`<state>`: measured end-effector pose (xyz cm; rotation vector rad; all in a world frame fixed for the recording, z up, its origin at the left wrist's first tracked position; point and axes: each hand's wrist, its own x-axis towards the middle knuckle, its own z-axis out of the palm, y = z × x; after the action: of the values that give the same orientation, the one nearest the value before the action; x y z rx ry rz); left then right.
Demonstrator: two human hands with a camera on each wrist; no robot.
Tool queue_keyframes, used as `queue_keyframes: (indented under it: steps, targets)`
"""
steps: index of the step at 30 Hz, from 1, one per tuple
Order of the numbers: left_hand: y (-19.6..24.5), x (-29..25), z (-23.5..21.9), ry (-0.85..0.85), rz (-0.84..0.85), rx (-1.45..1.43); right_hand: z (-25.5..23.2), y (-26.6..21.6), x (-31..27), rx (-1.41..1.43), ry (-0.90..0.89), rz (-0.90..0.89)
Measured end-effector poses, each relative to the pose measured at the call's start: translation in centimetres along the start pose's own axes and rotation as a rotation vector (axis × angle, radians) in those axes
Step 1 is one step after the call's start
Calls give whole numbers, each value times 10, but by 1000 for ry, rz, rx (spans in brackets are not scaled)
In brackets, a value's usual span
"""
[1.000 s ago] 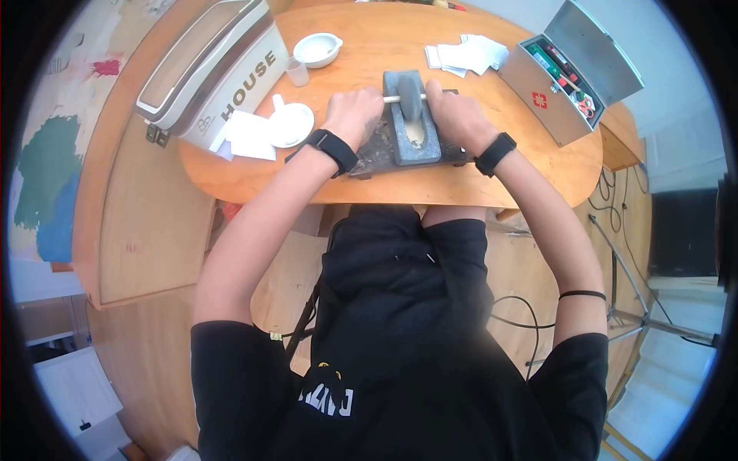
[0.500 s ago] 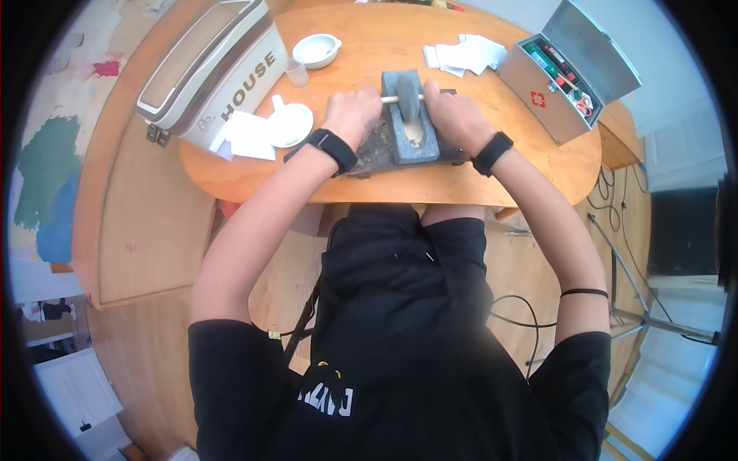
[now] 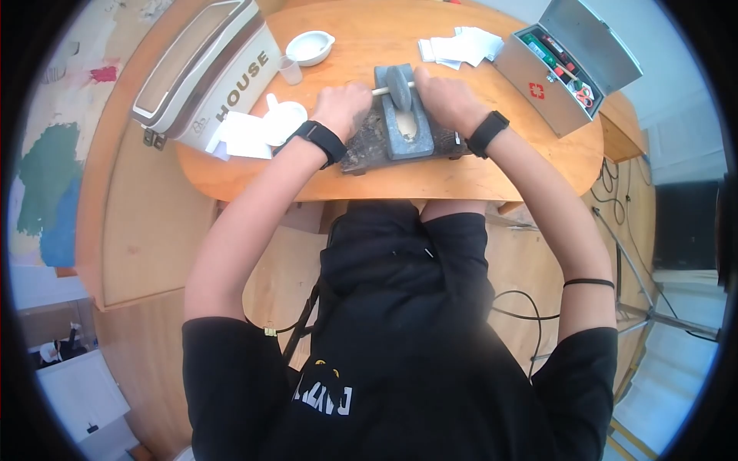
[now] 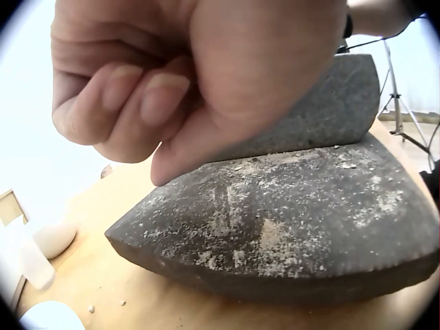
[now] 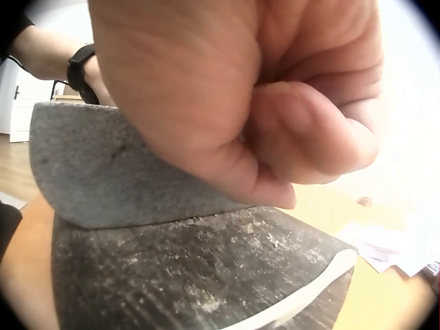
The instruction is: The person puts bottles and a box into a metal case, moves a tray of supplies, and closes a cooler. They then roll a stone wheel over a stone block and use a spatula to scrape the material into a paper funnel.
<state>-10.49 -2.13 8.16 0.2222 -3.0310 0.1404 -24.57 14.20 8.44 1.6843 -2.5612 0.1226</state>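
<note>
A grey stone grinding trough stands on a dark slab, with pale powder in its hollow. An upright stone grinding wheel sits in the far half of the trough, a light wooden handle through its middle. My left hand grips the handle on the left of the wheel. On the other side my right hand holds the handle's right end. Both wrist views show curled fingers above the slab, beside the trough's wall; the handle is hidden there. Pale dust is scattered over the slab.
Left of the slab are a white dish, a plastic cup, a white bowl and a large case lettered HOUSE. White papers lie at the back right, next to an open metal box of small tools.
The head view has shifted slightly. My hands and the grinding wheel are a little nearer the trough's far end, with the same grip on the handle.
</note>
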Motion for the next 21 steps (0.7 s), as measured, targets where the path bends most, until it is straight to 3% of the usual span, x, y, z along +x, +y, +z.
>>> queue_keyframes:
  steps: [6,11,13,16,18,21]
  targets:
    - [10,-24,-6,-43,30,-31,-10,-9,-33,-31,19,-48]
    - [27,-40,-33,-95,20,-17,-22,-15,-54,55,-115,-55]
    - [27,-38,-27,-91,14,3,-16,-12,-50,55,-146,-44]
    - [18,-22,-11,7,-12,43,-2,-1,-29,44,-22,-81]
    - [6,-7,-4,-25,-32,-7,5,9,-11,46,47,-125]
    - [-3,3,-5,34,39,26,7,17,6,100,-38,-108]
